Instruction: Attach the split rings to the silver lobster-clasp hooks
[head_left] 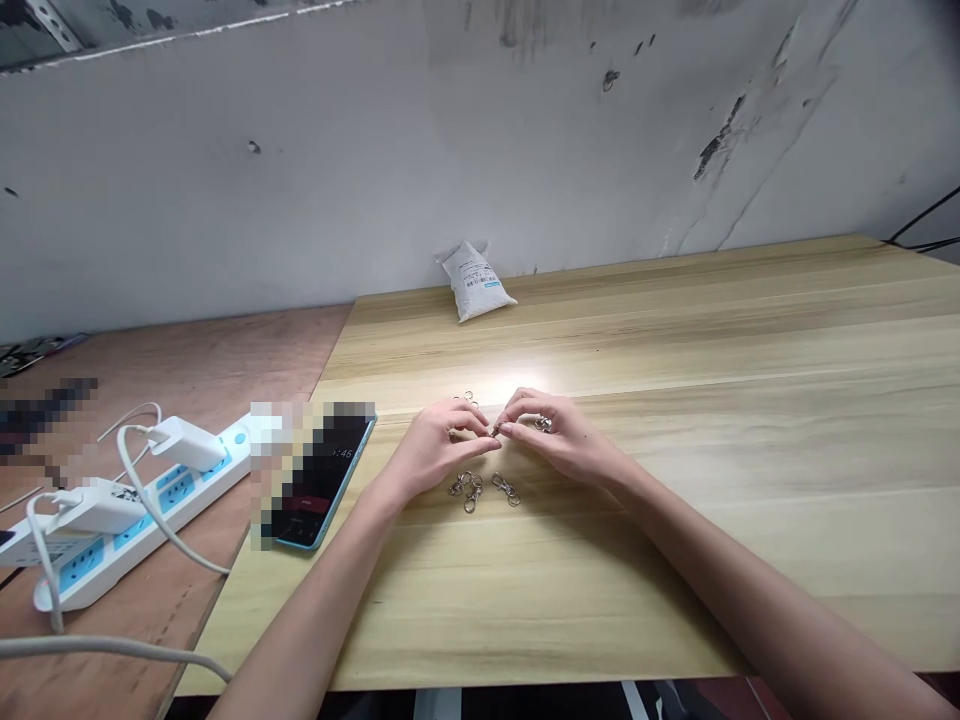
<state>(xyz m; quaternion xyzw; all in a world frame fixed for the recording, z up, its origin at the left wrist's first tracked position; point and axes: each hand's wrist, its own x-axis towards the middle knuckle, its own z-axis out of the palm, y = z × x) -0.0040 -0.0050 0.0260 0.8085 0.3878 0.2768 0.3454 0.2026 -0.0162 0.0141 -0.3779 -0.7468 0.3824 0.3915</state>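
My left hand (448, 436) and my right hand (553, 432) meet over the wooden table, fingertips nearly touching. Between them they pinch a small metal keychain clasp (495, 431), mostly covered by the fingers. Just in front of the hands lie several silver swivel clasps with key rings: a cluster (468, 486) on the left and a single clasp (505, 488) to its right. Behind my left hand are small metal rings (469, 398), partly hidden. More metal pieces (543, 425) show beneath my right hand's fingers.
A phone (319, 500) lies left of my left forearm. Beyond it, on a lower brownish surface, a white power strip (176, 492) holds plugged-in chargers with trailing cables. A white labelled packet (478, 285) rests at the back of the table (712, 380) by the wall.
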